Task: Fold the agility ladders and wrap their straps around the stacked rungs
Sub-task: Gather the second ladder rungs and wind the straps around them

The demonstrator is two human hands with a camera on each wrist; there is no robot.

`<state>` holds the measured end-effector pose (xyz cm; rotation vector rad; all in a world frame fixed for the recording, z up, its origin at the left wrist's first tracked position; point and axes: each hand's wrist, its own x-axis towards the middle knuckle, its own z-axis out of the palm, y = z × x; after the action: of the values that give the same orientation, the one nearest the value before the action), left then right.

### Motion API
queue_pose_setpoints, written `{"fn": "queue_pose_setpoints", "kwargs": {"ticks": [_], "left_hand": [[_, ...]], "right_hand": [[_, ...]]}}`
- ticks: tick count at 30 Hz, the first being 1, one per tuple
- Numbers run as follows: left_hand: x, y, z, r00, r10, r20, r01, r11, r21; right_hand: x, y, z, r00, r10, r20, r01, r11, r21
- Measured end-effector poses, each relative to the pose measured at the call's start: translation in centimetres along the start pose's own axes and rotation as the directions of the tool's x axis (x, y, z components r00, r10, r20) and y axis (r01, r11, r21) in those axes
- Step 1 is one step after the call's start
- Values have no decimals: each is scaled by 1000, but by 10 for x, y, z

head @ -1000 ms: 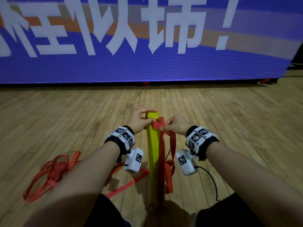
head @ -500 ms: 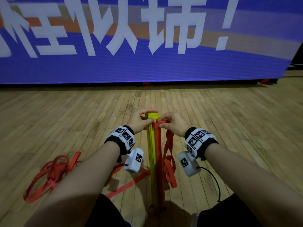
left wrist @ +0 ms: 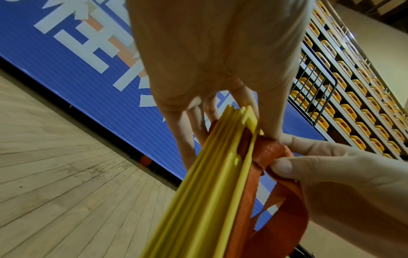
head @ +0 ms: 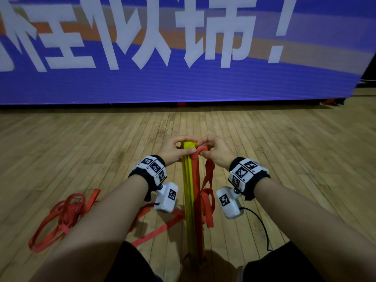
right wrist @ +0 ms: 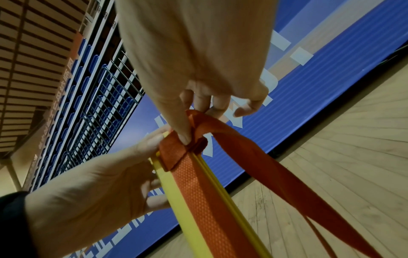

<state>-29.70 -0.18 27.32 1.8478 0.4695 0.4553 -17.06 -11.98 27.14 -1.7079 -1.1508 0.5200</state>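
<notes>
A stack of flat yellow rungs [head: 189,192] stands on end on the wood floor between my knees. My left hand [head: 176,148] grips its top end, thumb on the near side and fingers on the far side [left wrist: 220,111]. An orange-red strap [head: 196,176] runs up the stack's right face and folds over the top. My right hand [head: 209,148] pinches that fold [right wrist: 194,125] against the rungs [right wrist: 176,185] with thumb and fingers. Loose loops of the strap [head: 207,200] hang down on the right of the stack.
More red strap [head: 59,218] lies in a tangled pile on the floor at my left, and one length [head: 156,233] runs from it toward the stack's foot. A big blue banner [head: 183,82] closes off the floor ahead. Bare wood floor [head: 284,159] lies to the right.
My right hand has moved left and up with the strap, bringing the fold from beside the stack onto its top end. The left hand has kept its grip.
</notes>
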Motion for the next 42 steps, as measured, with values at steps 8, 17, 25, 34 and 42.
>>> {"fn": "queue_pose_setpoints", "kwargs": {"ticks": [8,17,25,34,42], "left_hand": [[5,-6,0,997,65,-45,-58,988,140],[10,-8,-3,995,96,-29,-87,968,233],[11,-9,0,985,163,-63,-141,954,266],[9,-9,-1,988,131,-83,-108,966,235],[7,-5,-1,993,108,-55,-97,980,176]], "right_hand": [[4,3,5,995,-100,29,102,992,-77],[6,10,10,987,-158,-42,148,974,-170],[10,4,7,1000,-6,22,8,997,-72],[4,3,5,994,-105,-13,97,953,-287],[-4,10,10,919,-395,12,317,721,-616]]}}
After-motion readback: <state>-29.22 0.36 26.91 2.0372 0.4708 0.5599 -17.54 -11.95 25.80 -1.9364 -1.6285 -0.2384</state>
